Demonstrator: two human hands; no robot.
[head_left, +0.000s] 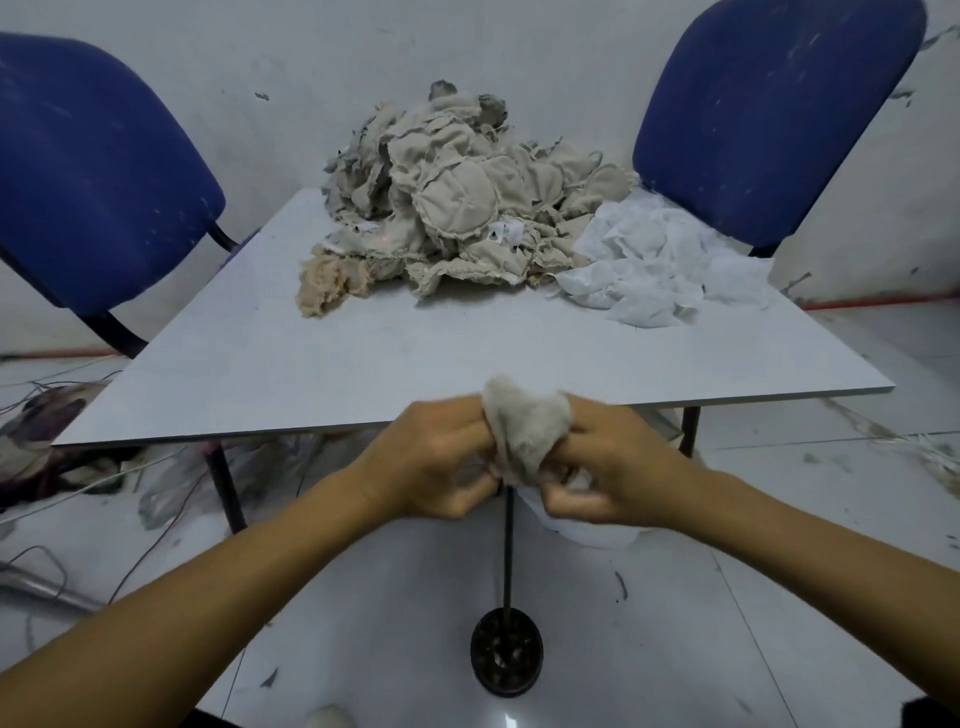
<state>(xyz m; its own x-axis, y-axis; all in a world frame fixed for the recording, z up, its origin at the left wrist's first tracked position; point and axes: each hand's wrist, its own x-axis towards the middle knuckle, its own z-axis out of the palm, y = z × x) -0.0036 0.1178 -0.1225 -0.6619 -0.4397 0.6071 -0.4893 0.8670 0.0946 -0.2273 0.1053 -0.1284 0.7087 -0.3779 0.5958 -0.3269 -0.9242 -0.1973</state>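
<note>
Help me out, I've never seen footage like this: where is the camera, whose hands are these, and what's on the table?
There is one picture, from a camera worn on a person's head, looking forward and down. No machine here: the left hand and right hand are that person's own. Both grip a beige cloth piece between them, over the near edge of the table. On it lie a heap of beige cloth pieces, a white fabric pile to its right and a tan fluffy tuft to its left. Blue chairs stand behind.

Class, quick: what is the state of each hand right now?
Left hand: closed, pinching the cloth piece.
Right hand: closed, gripping the same cloth piece.
</note>
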